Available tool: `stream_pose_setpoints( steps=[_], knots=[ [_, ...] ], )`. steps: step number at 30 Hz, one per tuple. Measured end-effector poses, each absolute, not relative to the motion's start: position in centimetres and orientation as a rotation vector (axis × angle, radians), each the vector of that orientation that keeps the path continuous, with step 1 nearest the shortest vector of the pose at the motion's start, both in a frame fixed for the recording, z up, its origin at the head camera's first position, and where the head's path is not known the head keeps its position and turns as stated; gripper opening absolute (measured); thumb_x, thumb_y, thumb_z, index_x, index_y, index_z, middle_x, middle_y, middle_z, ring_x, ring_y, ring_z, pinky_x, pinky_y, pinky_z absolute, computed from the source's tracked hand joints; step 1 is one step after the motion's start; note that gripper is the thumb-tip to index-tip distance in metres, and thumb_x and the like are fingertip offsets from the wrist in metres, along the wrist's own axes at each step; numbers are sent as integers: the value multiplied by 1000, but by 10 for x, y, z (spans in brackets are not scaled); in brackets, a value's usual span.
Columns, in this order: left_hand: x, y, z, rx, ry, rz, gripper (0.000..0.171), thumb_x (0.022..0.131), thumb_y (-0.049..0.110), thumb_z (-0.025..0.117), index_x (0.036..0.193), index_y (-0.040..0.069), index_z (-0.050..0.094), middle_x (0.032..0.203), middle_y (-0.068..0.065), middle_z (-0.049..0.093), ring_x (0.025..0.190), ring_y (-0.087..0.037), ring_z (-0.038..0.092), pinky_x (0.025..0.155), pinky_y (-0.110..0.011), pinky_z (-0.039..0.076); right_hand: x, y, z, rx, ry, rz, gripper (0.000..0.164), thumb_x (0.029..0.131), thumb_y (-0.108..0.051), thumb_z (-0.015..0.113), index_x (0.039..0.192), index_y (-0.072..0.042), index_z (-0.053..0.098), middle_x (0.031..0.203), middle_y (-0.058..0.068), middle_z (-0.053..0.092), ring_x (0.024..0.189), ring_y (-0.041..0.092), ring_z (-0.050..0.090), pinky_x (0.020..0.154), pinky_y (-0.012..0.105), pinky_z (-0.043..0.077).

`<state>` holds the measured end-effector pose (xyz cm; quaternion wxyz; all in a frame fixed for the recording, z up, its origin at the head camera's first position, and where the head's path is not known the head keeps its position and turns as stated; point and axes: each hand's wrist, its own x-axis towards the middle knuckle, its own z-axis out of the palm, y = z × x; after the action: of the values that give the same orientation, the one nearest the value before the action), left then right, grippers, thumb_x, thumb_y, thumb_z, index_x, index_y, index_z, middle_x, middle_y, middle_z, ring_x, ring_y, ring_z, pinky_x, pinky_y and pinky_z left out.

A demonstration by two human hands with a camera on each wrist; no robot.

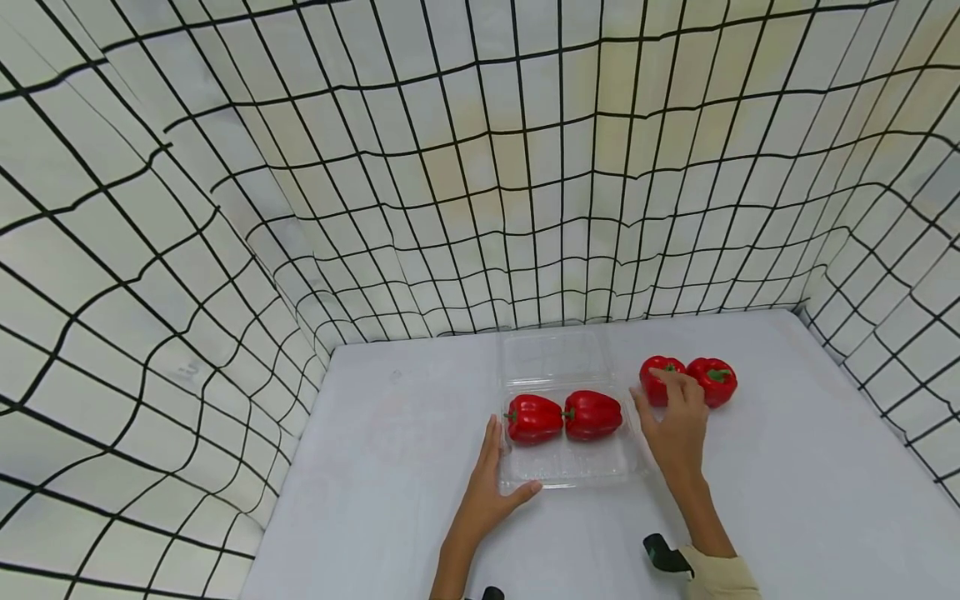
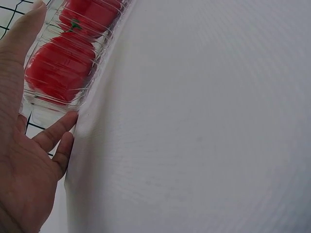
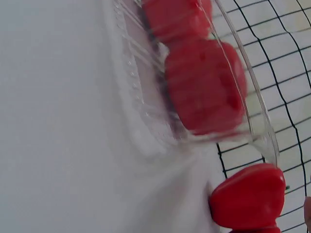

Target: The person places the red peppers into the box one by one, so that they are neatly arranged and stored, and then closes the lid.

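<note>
A: Head view first. Why is the left hand [image 1: 483,492] spread so wide?
B: Its fingers lie nearly straight along the left end of the clear box [image 1: 581,468], its thumb out to the near edge. It grips nothing; I'd say it is there to keep the box from sliding on the desk [image 1: 390,433]
A: And the lid [image 1: 555,354]?
B: Folded back on the far side, which leaves the top clear. The left boxed pepper [image 1: 534,419] and right boxed pepper [image 1: 592,414] lie on their sides, stems leftward, along the far part, so the near part has room
A: What about the right hand [image 1: 675,429]?
B: Over the inner loose pepper [image 1: 649,387], thumb and fingers parted, with no grip I can see; whether a fingertip touches, I can't tell. The outer loose pepper [image 1: 712,383] sits right beside it on the desk, likely put there for easy reach
A: Left wrist view?
B: Two fingertips come right up to the box's bottom corner, the palm holding nothing, which looks like bracing rather than lifting
A: Right wrist view?
B: Blurred, but the peppers show through the box wall, a loose one lies beyond its end, and only a bit of finger shows at the border, apart from it
</note>
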<state>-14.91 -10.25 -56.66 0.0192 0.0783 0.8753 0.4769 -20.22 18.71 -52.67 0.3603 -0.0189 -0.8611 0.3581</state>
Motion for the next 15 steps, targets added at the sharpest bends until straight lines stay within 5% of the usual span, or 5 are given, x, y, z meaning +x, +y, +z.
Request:
stream_pose_setpoints(
  steps=[6,15],
  knots=[
    [-149,-102,-568,209,2709,1469,109,76,56,75,158,29,8,165,10,4,152,-26,16,113,-58,33,-201,208,-524,-295,-2050,1068,51,84,-15,76,130,-3,56,130,21,51,129,30,44,97,61,49],
    [-150,-102,-568,199,2712,1472,109,75,57,75,158,32,9,165,13,4,152,-25,16,112,-58,34,-206,234,-528,-666,-2020,1317,72,93,-28,64,150,-11,25,147,18,29,138,27,30,108,55,42]
  ],
)
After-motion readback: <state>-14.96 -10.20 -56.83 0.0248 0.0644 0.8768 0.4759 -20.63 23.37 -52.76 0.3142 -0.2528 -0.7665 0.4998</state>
